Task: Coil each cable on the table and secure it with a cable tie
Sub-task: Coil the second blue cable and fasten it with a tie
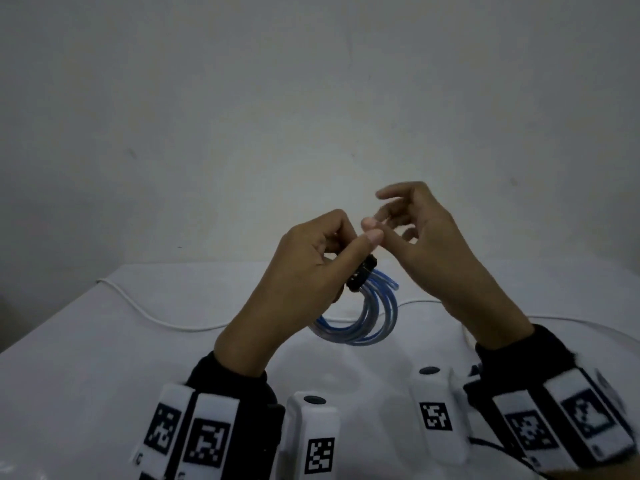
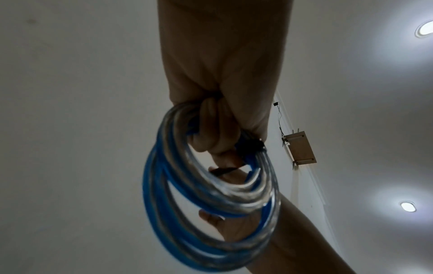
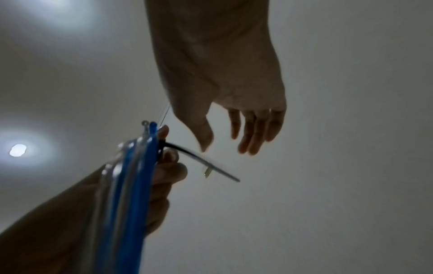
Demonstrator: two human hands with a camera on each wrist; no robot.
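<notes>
A coil of blue and clear cable [image 1: 360, 320] hangs above the table from my left hand [image 1: 322, 258], whose fingers curl round its top. In the left wrist view the coil [image 2: 211, 194] loops below the closed fingers. A black cable tie [image 1: 362, 273] wraps the bundle at the top. In the right wrist view the tie's loose tail [image 3: 201, 161] sticks out sideways from the bundle [image 3: 138, 166]. My right hand [image 1: 401, 216] hovers just right of the left, fingers spread and relaxed, holding nothing, a short way from the tail.
A white cable [image 1: 152, 315] lies loose across the white table [image 1: 86, 358], running behind both arms to the right [image 1: 554, 320]. A plain wall stands behind the table. Both wrists carry marker bands and camera mounts near the front edge.
</notes>
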